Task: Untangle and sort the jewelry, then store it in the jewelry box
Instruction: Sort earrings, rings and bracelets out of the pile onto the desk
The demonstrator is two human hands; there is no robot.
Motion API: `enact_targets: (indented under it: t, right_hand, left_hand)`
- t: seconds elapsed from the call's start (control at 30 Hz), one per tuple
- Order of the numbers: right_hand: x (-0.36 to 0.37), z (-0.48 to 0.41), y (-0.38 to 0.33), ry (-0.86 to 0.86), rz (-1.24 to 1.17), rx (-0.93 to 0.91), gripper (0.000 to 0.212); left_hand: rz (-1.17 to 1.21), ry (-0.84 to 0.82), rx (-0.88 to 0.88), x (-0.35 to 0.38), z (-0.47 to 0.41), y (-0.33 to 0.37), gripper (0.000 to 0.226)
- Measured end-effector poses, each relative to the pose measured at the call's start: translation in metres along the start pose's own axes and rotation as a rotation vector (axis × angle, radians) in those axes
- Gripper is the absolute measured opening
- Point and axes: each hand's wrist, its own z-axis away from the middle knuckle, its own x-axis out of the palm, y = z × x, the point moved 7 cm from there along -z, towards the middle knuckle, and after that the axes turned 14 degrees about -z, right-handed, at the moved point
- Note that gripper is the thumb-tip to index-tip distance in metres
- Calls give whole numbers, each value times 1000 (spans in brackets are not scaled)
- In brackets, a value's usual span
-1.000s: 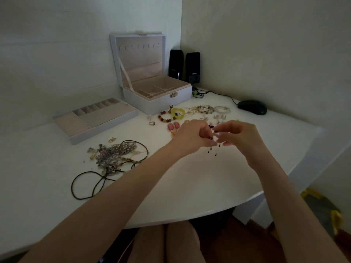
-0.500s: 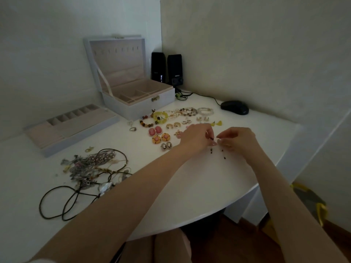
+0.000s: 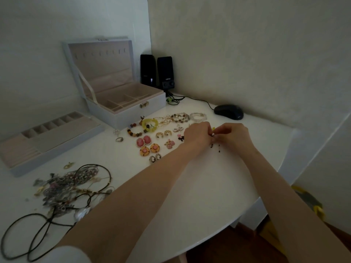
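Fingers (image 3: 223, 130) of the left hand (image 3: 197, 136) and right hand (image 3: 234, 135) pinch a beaded earring (image 3: 215, 147) between them (both equally near), its dark strands hanging down over the table (image 3: 190, 186), well apart from the jewelry box (image 3: 129, 114)

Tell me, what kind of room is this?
Probably a desk corner in a home: black computer speakers and a mouse sit on the white desk, beside an open jewelry box.

- Jewelry box (image 3: 125, 109) at the worktop's (image 3: 190, 196) back; tray (image 3: 47, 137) left of it, speakers (image 3: 156, 71) and mouse (image 3: 228, 112) right.
- Bracelets (image 3: 167, 119), then earrings (image 3: 150, 145), before the box.
- Beaded piece (image 3: 215, 146) right of the earrings.
- Tangled pile (image 3: 64, 188) front left.
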Motion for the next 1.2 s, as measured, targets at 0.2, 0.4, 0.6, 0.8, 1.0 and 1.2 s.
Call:
enact_targets:
  t: [0.2, 0.4, 0.6, 0.8, 1.0, 1.2]
  right_hand:
    - [-6, 5, 1, 16, 48, -9, 19]
    - [1, 9, 4, -26, 171, -15, 22]
    - [1, 4, 6, 0, 221, -40, 19]
    - [-4, 5, 3, 12, 229, -32, 27]
    - [-7, 13, 4, 43, 182, -44, 30]
    - [-8, 17, 4, 66, 147, -35, 10]
  left_hand:
    - [-49, 90, 43, -7, 7, -6, 21]
    - [-95, 60, 55, -3, 15, -5, 26]
    - [-73, 21, 38, 1, 14, -3, 29]
    - [-29, 119, 33, -5, 14, -1, 19]
    - [-110, 147, 58, -4, 5, 7, 15]
    - [-157, 134, -7, 2, -8, 7, 19]
